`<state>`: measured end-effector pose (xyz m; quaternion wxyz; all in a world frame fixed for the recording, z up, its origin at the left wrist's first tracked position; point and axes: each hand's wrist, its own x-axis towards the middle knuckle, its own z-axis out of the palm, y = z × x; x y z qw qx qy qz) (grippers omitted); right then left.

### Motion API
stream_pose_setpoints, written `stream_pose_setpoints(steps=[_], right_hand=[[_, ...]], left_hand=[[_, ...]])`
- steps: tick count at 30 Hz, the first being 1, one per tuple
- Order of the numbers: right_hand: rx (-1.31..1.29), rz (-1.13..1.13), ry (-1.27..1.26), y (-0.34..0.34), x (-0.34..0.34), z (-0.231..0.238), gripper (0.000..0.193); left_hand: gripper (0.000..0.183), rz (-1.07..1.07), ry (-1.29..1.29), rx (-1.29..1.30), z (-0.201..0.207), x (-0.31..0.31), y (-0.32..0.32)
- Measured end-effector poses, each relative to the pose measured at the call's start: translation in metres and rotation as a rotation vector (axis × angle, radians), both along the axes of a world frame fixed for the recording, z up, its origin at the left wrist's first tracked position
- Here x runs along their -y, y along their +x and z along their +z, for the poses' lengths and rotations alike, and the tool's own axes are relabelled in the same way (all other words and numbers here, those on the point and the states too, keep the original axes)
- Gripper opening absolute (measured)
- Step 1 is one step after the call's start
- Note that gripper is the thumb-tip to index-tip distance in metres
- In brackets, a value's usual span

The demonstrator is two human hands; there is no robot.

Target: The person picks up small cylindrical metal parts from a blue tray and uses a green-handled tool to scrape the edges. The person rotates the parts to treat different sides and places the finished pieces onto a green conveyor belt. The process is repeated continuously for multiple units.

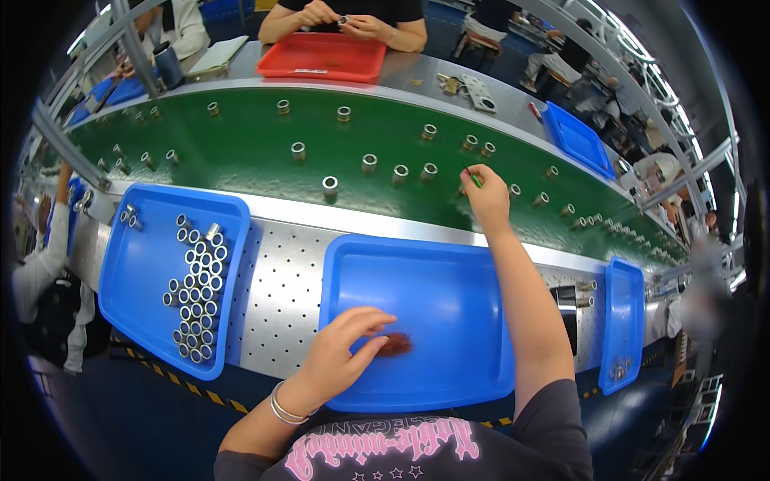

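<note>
My right hand (488, 192) reaches over the green conveyor belt (249, 152), its fingers closed on a thin green stick-like tool (473, 178) with a dark tip. Partly hidden by those fingers, a short metal sleeve (463, 190) stands on the belt; I cannot tell whether they touch it. Over the left part of the middle blue tray (489, 377) my left hand (346, 353) is open, thumb and fingers apart and nothing between them. Next to its thumb lies a small pile of thin reddish-brown strands (395, 345). Several similar metal sleeves (430, 171) stand scattered along the belt.
At left, a blue tray (132, 301) holds many metal sleeves (196, 305) grouped toward its right side. Another blue tray (624, 321) stands at right, beside a black box (564, 317). Across the belt, a person's hands (353, 24) hold a small part above a red tray (321, 58).
</note>
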<state>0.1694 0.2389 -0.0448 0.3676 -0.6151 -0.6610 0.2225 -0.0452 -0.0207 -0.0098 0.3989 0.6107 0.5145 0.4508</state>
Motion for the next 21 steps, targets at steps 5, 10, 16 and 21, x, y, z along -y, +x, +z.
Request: stream_pose_setpoints(steps=[5, 10, 16, 21], right_hand=[[0.127, 0.472, 0.089, -0.091, 0.032, 0.006, 0.017], [0.319, 0.623, 0.204, -0.16, 0.038, 0.002, 0.017], [0.221, 0.612, 0.204, -0.162, 0.039, 0.007, 0.014], [-0.274, 0.821, -0.254, -0.105, 0.094, 0.05, 0.019]], left_hand=[[0.017, -0.019, 0.018, -0.051, -0.005, -0.003, -0.007], [0.017, 0.038, 0.003, 0.012, 0.0, 0.001, -0.014], [0.023, 0.164, -0.091, 0.246, -0.013, 0.006, -0.032], [0.039, 0.329, -0.158, 0.605, -0.007, -0.004, -0.031]])
